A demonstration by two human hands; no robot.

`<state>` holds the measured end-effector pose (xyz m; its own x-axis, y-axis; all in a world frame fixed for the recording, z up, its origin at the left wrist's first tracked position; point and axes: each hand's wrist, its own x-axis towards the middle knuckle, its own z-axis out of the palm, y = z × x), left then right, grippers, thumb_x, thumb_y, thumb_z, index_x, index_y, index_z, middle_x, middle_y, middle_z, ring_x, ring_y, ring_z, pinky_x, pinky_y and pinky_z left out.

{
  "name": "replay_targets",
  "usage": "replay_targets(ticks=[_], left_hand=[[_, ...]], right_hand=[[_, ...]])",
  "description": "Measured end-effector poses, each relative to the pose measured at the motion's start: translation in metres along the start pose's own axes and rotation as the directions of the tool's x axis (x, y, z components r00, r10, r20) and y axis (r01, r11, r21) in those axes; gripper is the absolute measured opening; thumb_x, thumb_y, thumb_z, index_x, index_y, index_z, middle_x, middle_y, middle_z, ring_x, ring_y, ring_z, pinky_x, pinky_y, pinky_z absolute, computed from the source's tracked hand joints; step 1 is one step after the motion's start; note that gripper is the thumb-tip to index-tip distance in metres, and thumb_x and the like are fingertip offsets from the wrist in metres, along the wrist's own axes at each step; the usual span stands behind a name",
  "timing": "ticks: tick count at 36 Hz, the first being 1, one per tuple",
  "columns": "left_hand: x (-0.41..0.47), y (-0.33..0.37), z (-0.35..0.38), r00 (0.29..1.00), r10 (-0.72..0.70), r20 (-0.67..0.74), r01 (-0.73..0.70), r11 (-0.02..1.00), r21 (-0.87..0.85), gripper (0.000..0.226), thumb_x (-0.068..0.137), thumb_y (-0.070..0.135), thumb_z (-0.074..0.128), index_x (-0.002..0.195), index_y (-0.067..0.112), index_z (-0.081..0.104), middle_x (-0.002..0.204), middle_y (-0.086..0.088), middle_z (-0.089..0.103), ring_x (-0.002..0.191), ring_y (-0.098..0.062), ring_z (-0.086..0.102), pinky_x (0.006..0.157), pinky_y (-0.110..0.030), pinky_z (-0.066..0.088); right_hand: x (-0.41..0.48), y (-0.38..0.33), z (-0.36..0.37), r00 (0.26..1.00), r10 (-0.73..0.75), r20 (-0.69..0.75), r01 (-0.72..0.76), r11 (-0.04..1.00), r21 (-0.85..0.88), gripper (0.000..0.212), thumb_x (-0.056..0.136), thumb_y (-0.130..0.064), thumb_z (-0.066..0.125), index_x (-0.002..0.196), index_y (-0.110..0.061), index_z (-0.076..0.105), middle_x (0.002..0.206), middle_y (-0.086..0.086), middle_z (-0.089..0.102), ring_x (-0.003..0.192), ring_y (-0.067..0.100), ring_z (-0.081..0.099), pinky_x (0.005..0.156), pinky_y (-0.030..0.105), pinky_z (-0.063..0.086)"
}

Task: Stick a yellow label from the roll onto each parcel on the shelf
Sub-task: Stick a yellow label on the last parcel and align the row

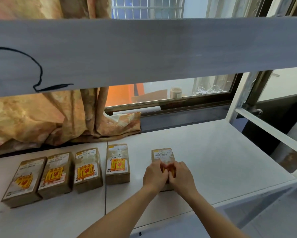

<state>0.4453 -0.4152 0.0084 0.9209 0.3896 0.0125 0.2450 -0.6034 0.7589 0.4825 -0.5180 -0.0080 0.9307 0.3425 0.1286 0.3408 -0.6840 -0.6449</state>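
**Four parcels labelled, the fifth in hand**

We count five brown parcels in a row on the white shelf (212, 160). The far-left parcel (24, 181), the second parcel (56, 174), the third parcel (87, 169) and the fourth parcel (117, 162) each carry a yellow sticker on the top face, so we judge the job to be most of the way through.

The fifth parcel (163, 154) stands a little apart to the right, and both our hands are on it. Our left hand (155, 174) and right hand (182, 176) meet over its near half, fingers curled, pinching the yellow label (169, 169) between them, low against the parcel's top. Whether the label is stuck down yet we cannot tell — the hands cover most of it.

What seems left is to press this one flat. The roll is out of view, and no other unlabelled parcel shows.
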Motion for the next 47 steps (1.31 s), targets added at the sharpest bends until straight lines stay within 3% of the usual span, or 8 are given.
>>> replay_targets(ticks=[7,13,18,23,28,38,47], left_hand=[[0.0,0.0,0.001,1.0,0.008,-0.019,-0.008,1.0,0.0,0.006,0.087,0.026,0.06,0.092,0.024,0.062,0.104,-0.001,0.068,0.089,-0.016,0.062,0.075,-0.025,0.052],[0.001,-0.001,0.0,0.998,-0.005,-0.057,0.007,0.999,0.033,0.013,0.085,0.025,0.063,0.098,0.022,0.065,0.11,-0.006,0.049,0.103,-0.021,0.057,0.078,-0.02,0.044],[-0.002,-0.003,-0.002,0.999,0.029,-0.024,-0.028,1.0,0.014,0.016,0.086,0.023,0.063,0.101,0.021,0.066,0.111,-0.007,0.049,0.108,-0.022,0.055,0.087,-0.023,0.047],[-0.006,-0.009,-0.005,0.998,0.058,0.002,-0.058,0.998,-0.028,0.017,0.086,0.025,0.064,0.102,0.023,0.067,0.107,-0.004,0.044,0.113,-0.023,0.051,0.095,-0.026,0.048],[-0.011,-0.015,-0.007,0.992,0.127,0.003,-0.127,0.992,0.023,0.024,0.087,0.029,0.062,0.11,0.024,0.064,0.103,0.0,0.039,0.107,-0.021,0.053,0.089,-0.025,0.051],[-0.015,-0.022,-0.012,0.983,0.181,-0.013,-0.17,0.945,0.281,0.039,0.089,0.044,0.053,0.127,0.032,0.054,0.101,0.003,0.035,0.094,-0.014,0.052,0.07,-0.025,0.054],[-0.019,-0.02,-0.015,0.978,0.206,-0.013,-0.179,0.878,0.443,0.042,0.093,0.048,0.043,0.131,0.03,0.049,0.109,-0.003,0.043,0.095,-0.013,0.05,0.068,-0.026,0.051]], right_hand=[[0.0,0.0,0.002,1.0,-0.026,-0.012,0.025,1.0,-0.01,0.017,0.086,-0.016,0.056,0.103,-0.014,0.059,0.097,0.005,0.056,0.079,0.013,0.051,0.06,0.009,0.036],[-0.001,0.001,0.001,0.999,-0.032,-0.011,0.032,0.999,-0.014,0.021,0.085,-0.016,0.058,0.105,-0.014,0.06,0.101,0.007,0.053,0.086,0.018,0.056,0.075,0.019,0.047],[-0.001,0.0,-0.003,0.999,-0.038,0.003,0.038,0.999,-0.008,0.024,0.085,-0.017,0.06,0.109,-0.015,0.06,0.101,0.003,0.043,0.087,0.017,0.054,0.08,0.021,0.049],[0.0,0.005,-0.007,0.999,-0.042,0.013,0.043,0.999,-0.034,0.026,0.085,-0.022,0.062,0.111,-0.022,0.065,0.107,0.006,0.05,0.101,0.021,0.051,0.088,0.027,0.05],[-0.001,0.01,-0.013,0.995,-0.086,0.045,0.09,0.989,-0.119,0.028,0.087,-0.031,0.06,0.114,-0.034,0.065,0.109,0.002,0.051,0.102,0.018,0.046,0.085,0.027,0.049],[0.001,0.013,-0.024,0.973,-0.215,0.084,0.23,0.93,-0.287,0.031,0.089,-0.04,0.055,0.117,-0.029,0.064,0.109,0.0,0.059,0.096,0.018,0.056,0.078,0.032,0.053],[-0.005,0.015,-0.025,0.972,-0.21,0.109,0.235,0.912,-0.336,0.036,0.092,-0.041,0.049,0.121,-0.024,0.059,0.119,-0.005,0.053,0.087,0.017,0.063,0.07,0.029,0.056]])
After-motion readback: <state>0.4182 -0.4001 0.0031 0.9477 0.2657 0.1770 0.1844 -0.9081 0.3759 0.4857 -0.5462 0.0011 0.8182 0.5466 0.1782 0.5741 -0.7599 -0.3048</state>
